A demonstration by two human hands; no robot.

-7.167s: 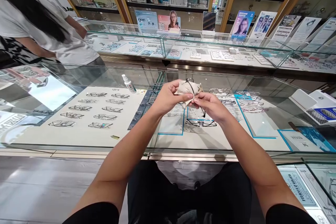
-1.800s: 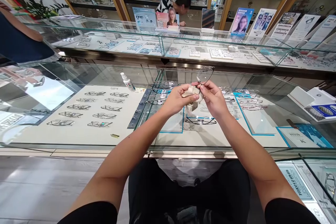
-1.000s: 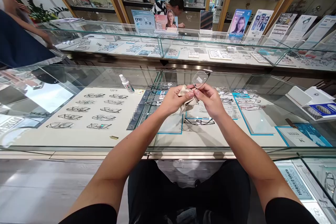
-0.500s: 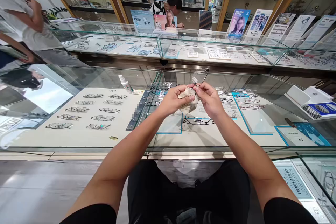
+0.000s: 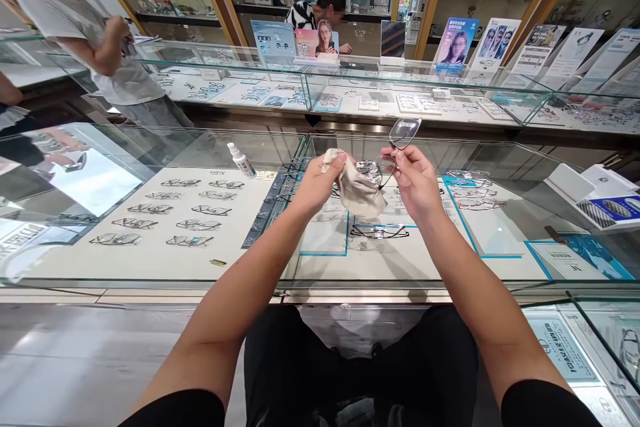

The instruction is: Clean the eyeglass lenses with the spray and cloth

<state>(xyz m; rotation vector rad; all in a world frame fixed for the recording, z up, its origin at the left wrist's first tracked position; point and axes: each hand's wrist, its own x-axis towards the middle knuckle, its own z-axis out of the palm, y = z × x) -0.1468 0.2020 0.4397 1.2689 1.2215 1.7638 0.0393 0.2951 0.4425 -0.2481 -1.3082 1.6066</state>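
Observation:
A crumpled beige cloth (image 5: 364, 195) hangs from my left hand (image 5: 323, 179), whose thumb and fingers pinch its upper end. My right hand (image 5: 417, 177) grips a pair of eyeglasses (image 5: 405, 132) with thin dark frames, one lens raised above the fingertips and a temple reaching down toward the cloth. Cloth and eyeglasses are held over a glass display case (image 5: 200, 283). Below my hands inside the case lies a dark-framed pair of glasses (image 5: 380, 232), and other frames are partly hidden behind the cloth.
A white spray bottle (image 5: 241, 160) stands on the case at left, near rows of glasses (image 5: 175, 209). An open white box (image 5: 595, 193) sits at right. Behind is a second glass counter (image 5: 360, 83) with a person bent over it; another person (image 5: 115, 53) stands at left.
My hands have moved apart. The cloth now hangs loose from the left hand, and the eyeglasses have shifted right and up in the right. The person at left has moved rightward.

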